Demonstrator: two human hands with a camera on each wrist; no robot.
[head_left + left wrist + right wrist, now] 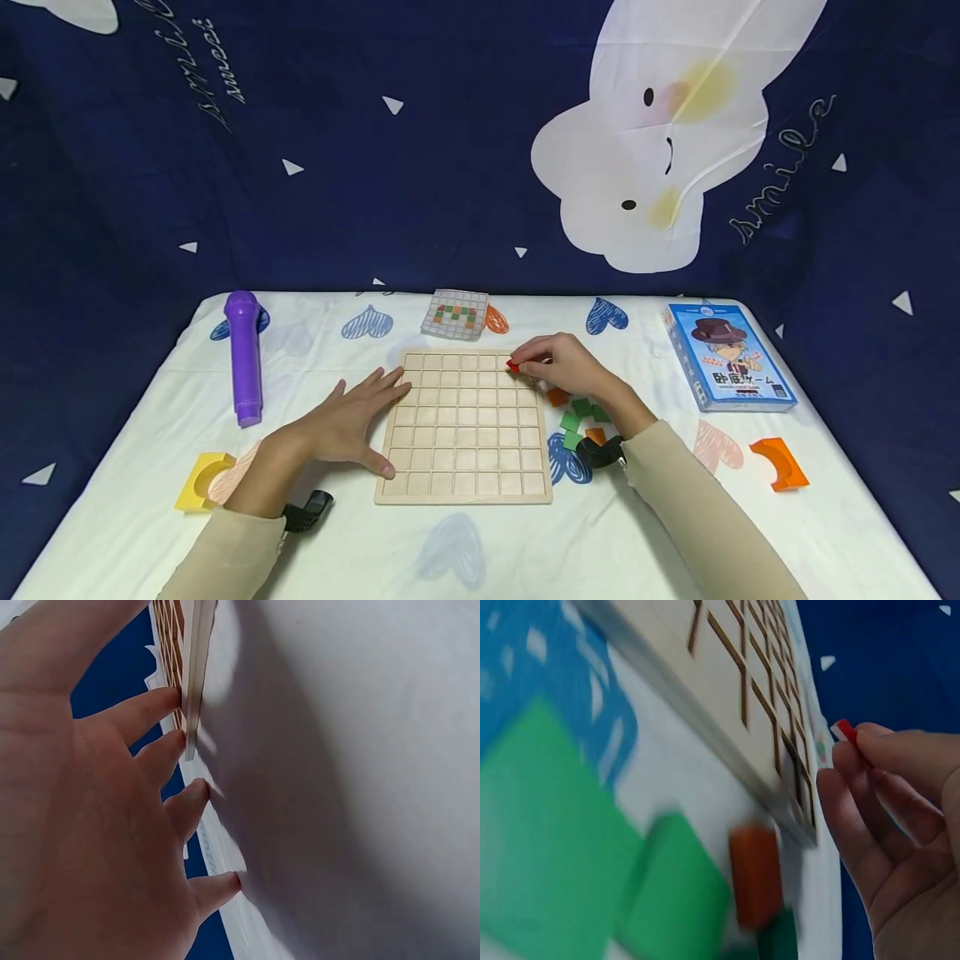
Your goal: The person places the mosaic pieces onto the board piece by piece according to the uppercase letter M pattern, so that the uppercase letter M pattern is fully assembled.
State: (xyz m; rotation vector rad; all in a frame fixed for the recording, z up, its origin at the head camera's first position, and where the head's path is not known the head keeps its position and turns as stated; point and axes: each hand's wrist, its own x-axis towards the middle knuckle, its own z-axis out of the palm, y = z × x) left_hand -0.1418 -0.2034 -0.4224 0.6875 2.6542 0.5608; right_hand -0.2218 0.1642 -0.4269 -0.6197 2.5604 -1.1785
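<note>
The right hand (566,367) hovers over the wooden grid board's (465,429) upper right corner, at about one o'clock from the board's middle. Its grip is narrow, thumb and fingers (855,817) pinching a small red tile (513,365) that sticks out just past the fingertips, above the top-row cells near the right edge. The left hand (348,425) lies flat and spread on the tabletop (480,533) at nine o'clock of the board, fingertips (169,697) touching its left rim, holding nothing.

The board's cells look empty, so this reads as an early placement. To do it well, the red tile should probably come down level and square to its cell, one edge seated first, then released without dragging. The flat left hand seems well placed to stop the board sliding; light pressure against the rim should suffice.

A pattern card (454,314) with green and orange squares lies at twelve o'clock, just beyond the board, worth checking for the right cell. Loose green and orange tiles (581,414) sit at three o'clock beside the right wrist, so the forearm should stay lifted to avoid scattering them.

A purple tube (243,358), a blue game box (726,357), and yellow (201,481) and orange curved blocks (780,462) lie well apart.
</note>
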